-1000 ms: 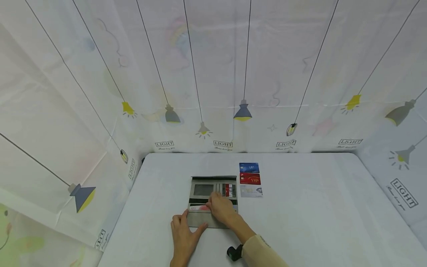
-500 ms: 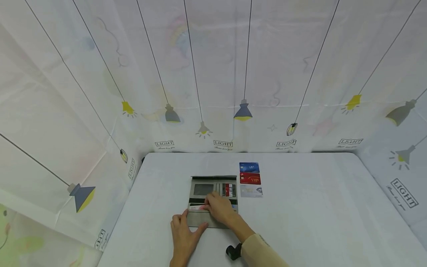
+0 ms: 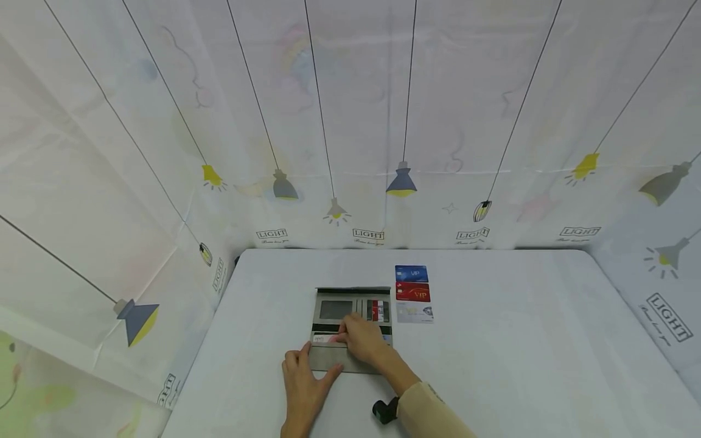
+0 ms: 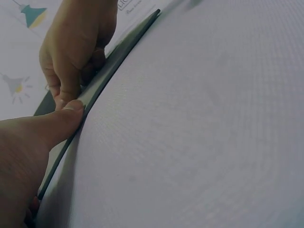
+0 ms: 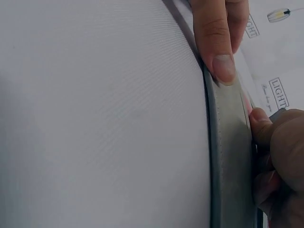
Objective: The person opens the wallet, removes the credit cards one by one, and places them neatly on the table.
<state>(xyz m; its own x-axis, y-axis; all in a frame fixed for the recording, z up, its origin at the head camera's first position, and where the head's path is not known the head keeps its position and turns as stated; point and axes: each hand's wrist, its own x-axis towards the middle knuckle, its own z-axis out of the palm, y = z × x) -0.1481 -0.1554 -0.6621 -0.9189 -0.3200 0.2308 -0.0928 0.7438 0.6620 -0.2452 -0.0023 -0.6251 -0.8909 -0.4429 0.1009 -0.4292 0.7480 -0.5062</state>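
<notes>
An unfolded grey wallet [image 3: 334, 359] lies on the white table, its card slots and a clear window facing up. My left hand [image 3: 303, 384] holds the wallet's near left corner, thumb on the front edge and fingers along the left side. My right hand [image 3: 362, 340] pinches a white and pink card [image 3: 321, 338] that sits mostly inside the near pocket. In the right wrist view, a sliver of pink card [image 5: 247, 102] shows beside the right thumb. The right hand covers part of the card and pocket.
Right of the wallet lie three cards in a column: a blue card [image 3: 412, 274], a red card [image 3: 413, 292] and a silver card [image 3: 414, 312]. A small black object [image 3: 385, 411] is by the right sleeve. A printed curtain [image 3: 350, 121] hangs behind the table [image 3: 520, 340].
The card has straightened and sunk a little in the pocket, its showing strip now thinner. My right hand has shifted slightly with it. My left hand keeps its place on the wallet.
</notes>
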